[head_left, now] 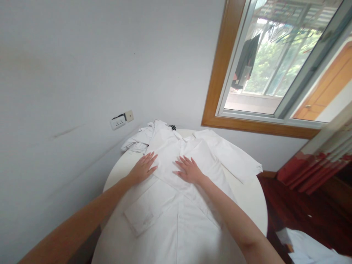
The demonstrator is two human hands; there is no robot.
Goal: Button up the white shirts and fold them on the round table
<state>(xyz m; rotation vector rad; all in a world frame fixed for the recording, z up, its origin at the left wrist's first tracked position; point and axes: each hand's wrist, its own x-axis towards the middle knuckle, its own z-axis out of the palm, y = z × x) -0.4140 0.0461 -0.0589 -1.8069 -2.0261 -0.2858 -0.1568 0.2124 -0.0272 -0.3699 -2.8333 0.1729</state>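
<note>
A white button-front coat [170, 205] lies spread face up on a round white table [253, 205], collar toward the wall. My left hand [143, 168] rests flat on its chest, fingers stretched out. My right hand [188, 169] lies flat beside it, fingers apart. Neither hand holds anything. One sleeve [231, 154] stretches out to the right. A patch pocket [145, 212] shows below my left forearm.
The table stands against a grey wall with a socket [121, 120]. A wood-framed window [247, 121] is at the back right. More white cloth [140, 141] is bunched at the table's far left. Dark red floor and white cloth [308, 245] lie at the right.
</note>
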